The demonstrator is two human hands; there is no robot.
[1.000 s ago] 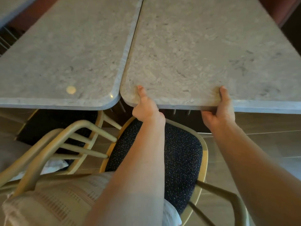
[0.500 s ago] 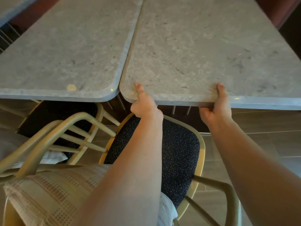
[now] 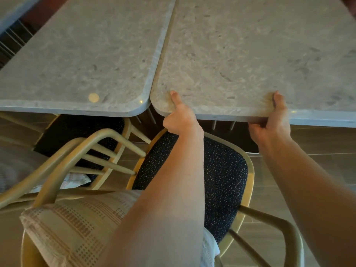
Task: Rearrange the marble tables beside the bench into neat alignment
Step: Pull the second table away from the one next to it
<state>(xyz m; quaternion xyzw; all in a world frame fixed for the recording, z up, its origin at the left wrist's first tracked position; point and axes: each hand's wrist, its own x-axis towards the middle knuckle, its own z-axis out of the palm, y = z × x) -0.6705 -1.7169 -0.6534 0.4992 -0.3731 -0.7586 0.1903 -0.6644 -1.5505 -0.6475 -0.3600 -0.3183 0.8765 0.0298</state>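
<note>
Two grey marble tables stand side by side. The right marble table (image 3: pixel 250 54) has its near edge gripped by both hands. My left hand (image 3: pixel 180 117) grips it close to the rounded near-left corner, thumb on top and fingers under. Further right along the same edge, my right hand (image 3: pixel 273 120) holds on the same way. The left marble table (image 3: pixel 86 60) lies alongside, its long edge almost touching the right one. A narrow seam runs between them, and their near edges are nearly level.
A wooden chair with a dark speckled seat (image 3: pixel 221 170) stands under my arms, below the right table. A second chair (image 3: pixel 81 151) sits to the left, under the left table. A woven cushion (image 3: pixel 81 224) lies at the bottom left. Tiled floor (image 3: pixel 317 143) shows at right.
The right table's near edge has shifted slightly in the view and lines up more closely with the left table's edge. Both hands keep their grip in the same places.
</note>
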